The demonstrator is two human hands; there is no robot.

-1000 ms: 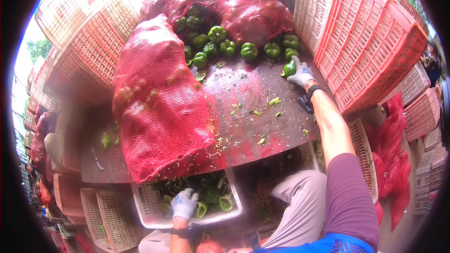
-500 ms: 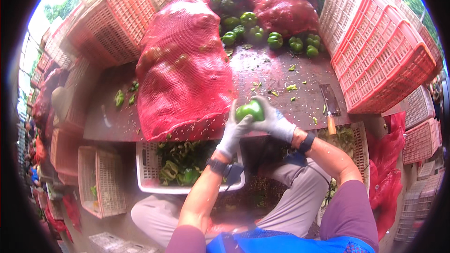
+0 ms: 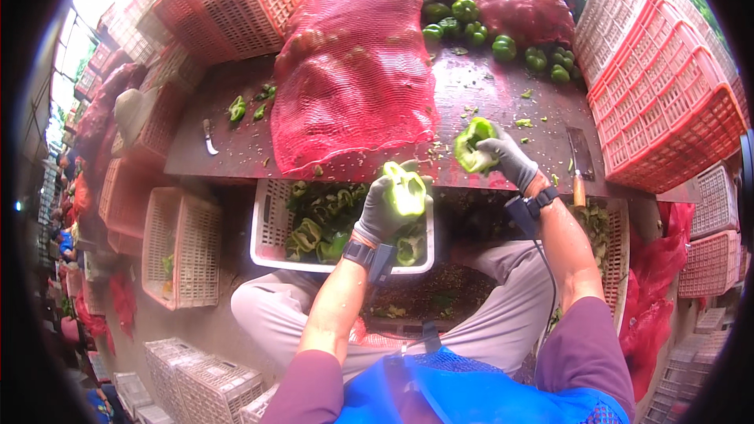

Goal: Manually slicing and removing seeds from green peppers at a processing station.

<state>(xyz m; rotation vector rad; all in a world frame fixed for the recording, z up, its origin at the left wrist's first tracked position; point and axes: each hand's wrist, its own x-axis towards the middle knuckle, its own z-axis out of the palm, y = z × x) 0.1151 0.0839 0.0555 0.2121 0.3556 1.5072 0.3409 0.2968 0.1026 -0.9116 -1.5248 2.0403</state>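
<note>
My left hand (image 3: 381, 210), in a grey glove, is closed around one half of a split green bell pepper (image 3: 406, 191), its pale cut inside facing up. This half is over the right part of a white crate (image 3: 264, 255) that holds several green pepper pieces. Farther right, above the table's front edge, my gloved right hand (image 3: 512, 159) grips the other green bell pepper half (image 3: 473, 146), its hollow inside showing. The two halves are apart. Whole green peppers (image 3: 503, 49) lie at the back of the table beside red mesh sacks.
A full red mesh sack (image 3: 357, 71) lies on the dark table (image 3: 236, 159). A hooked knife (image 3: 209, 137) rests at the left, and a wooden-handled cleaver (image 3: 580, 180) at the right edge. Pink plastic crates (image 3: 660, 102) flank the table. Another crate (image 3: 616, 247) with pale scraps stands below right.
The whole pepper held between both hands is now in two halves, one per hand. My left hand has moved down toward the white crate, my right hand up and right. The view has shifted.
</note>
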